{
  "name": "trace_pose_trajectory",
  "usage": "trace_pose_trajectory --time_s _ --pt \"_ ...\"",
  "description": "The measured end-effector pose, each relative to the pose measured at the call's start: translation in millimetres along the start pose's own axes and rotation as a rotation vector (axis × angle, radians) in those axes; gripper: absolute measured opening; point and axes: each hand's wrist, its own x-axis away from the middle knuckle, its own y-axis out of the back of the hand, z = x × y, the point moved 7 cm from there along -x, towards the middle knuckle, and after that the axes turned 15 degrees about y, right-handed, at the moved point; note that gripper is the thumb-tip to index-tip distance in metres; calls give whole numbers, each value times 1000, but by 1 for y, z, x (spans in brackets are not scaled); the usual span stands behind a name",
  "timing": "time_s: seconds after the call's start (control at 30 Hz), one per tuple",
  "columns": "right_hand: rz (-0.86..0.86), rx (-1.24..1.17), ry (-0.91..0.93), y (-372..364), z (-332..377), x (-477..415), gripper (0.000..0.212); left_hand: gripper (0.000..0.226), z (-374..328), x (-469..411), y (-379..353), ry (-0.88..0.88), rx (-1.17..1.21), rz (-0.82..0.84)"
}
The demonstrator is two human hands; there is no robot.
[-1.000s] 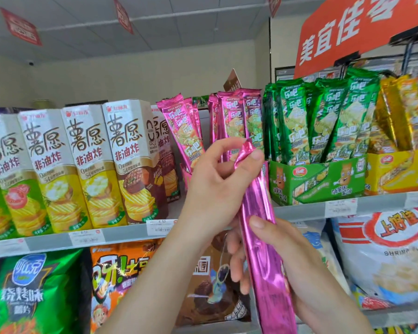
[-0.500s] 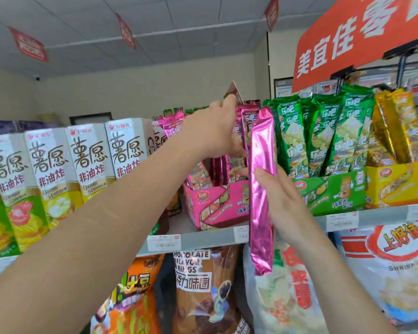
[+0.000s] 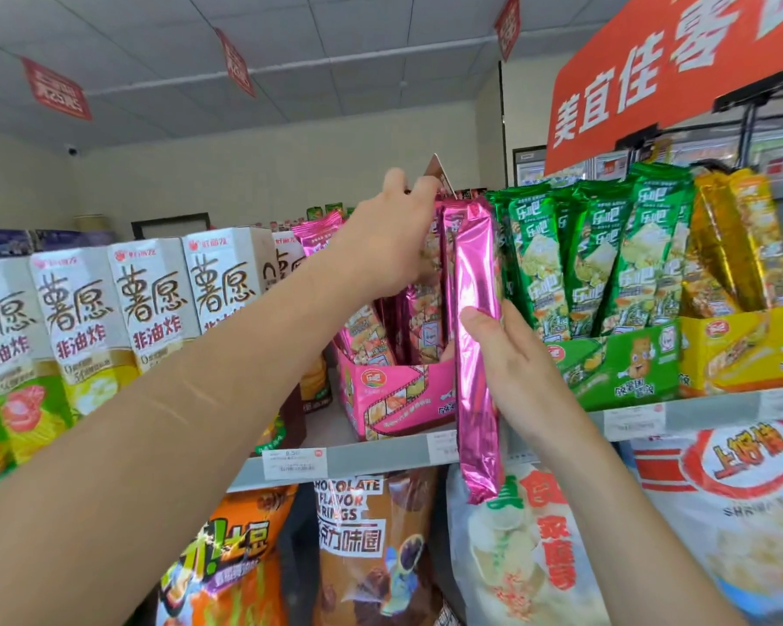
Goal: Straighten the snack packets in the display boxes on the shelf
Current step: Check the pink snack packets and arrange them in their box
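A pink display box (image 3: 394, 395) stands on the shelf and holds several long pink snack packets (image 3: 419, 323). My left hand (image 3: 392, 237) reaches over the box and grips the tops of those packets, pulling them leftward. My right hand (image 3: 502, 354) holds one long shiny pink packet (image 3: 475, 354) upright in front of the box's right side, its lower end hanging below the shelf edge. To the right sit a green display box (image 3: 624, 368) with green packets (image 3: 597, 255) and a yellow display box (image 3: 742, 350) with gold packets (image 3: 737, 246).
White cartons of potato crisps (image 3: 114, 318) line the shelf to the left. The shelf edge (image 3: 380, 458) carries price labels. Large snack bags (image 3: 371, 548) fill the shelf below. An orange sign (image 3: 665, 70) hangs above right.
My left hand let go of the loose pink packet and rose to the packets in the pink box. My right hand lifted the loose packet up beside the box. The view tilted up.
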Motion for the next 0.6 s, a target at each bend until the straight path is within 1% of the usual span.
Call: trace_pose_trajectory --time_s 0.07,0.13,0.17,0.2,0.3,0.33,0.37,0.43,0.5,0.53,0.6 --pt "27 1 -35 -1 -1 -3 87 88 0 2 -13 -32 -118 52" --pt "52 -22 -55 -2 4 -6 92 91 5 2 -24 -26 -222 99" --pt "64 -34 -63 -2 5 -7 86 94 7 1 -23 -19 -262 94" --pt "75 -48 -64 -2 5 -8 75 95 9 1 -20 -23 -301 68" --pt "43 -95 15 2 15 -14 30 97 10 2 -12 -79 -422 -58" --pt "12 -101 54 4 22 -17 20 102 10 3 -10 -92 -440 -82" --pt "-26 -108 90 7 30 -22 16 106 10 5 -9 -97 -440 -88" --pt "-118 -163 153 15 46 -31 20 110 10 10 -4 -89 -403 -95" --pt "-207 -199 235 25 63 -41 25 102 10 18 3 -97 -369 -134" --pt "-255 -186 284 29 72 -47 28 92 10 25 6 -116 -355 -162" --pt "-350 -127 362 35 85 -56 30 60 11 39 12 -141 -284 -214"
